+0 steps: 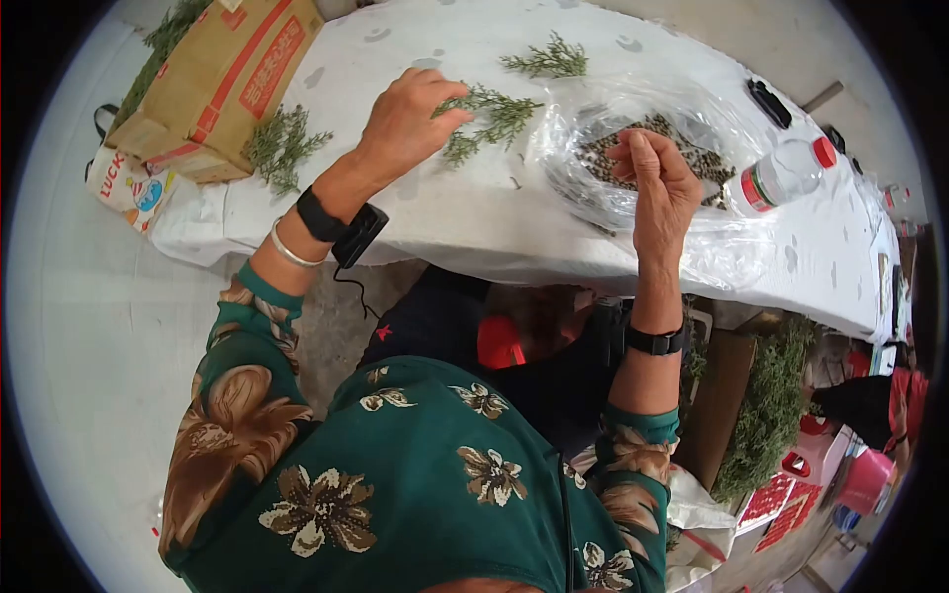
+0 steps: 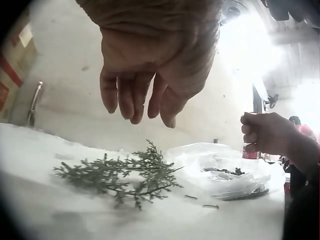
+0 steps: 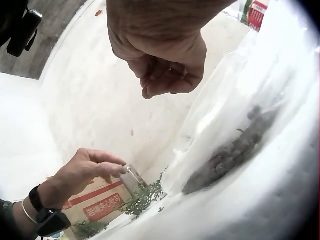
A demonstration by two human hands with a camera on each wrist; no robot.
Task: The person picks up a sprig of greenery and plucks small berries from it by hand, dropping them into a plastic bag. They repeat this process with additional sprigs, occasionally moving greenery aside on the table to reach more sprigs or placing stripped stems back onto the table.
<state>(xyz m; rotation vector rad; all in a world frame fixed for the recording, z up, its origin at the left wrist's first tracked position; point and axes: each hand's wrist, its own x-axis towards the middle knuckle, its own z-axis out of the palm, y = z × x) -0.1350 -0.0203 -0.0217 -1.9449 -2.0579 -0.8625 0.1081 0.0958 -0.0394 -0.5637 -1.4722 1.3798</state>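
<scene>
My left hand [image 1: 410, 119] hangs in the air above a green conifer sprig [image 2: 125, 175] on the white-covered table. Its fingers are loosely bent and apart, with nothing between them, and the left wrist view has the sprig below the fingertips. Over a clear plastic bag [image 1: 563, 148] is my right hand [image 1: 660, 188], fingers curled in and thumb against them. No object shows in that hand, though the inside of its fingers is partly hidden. Small brownish round pieces, like seeds or little cones [image 1: 707, 163], lie in the bag.
A second sprig [image 1: 549, 57] lies farther back. At the left stands a cardboard box [image 1: 232, 89] with greenery [image 1: 282, 148] beside it. A red-capped clear bottle [image 1: 791, 173] is right of the bag. Below the table at right, a box holds more greenery [image 1: 771, 415].
</scene>
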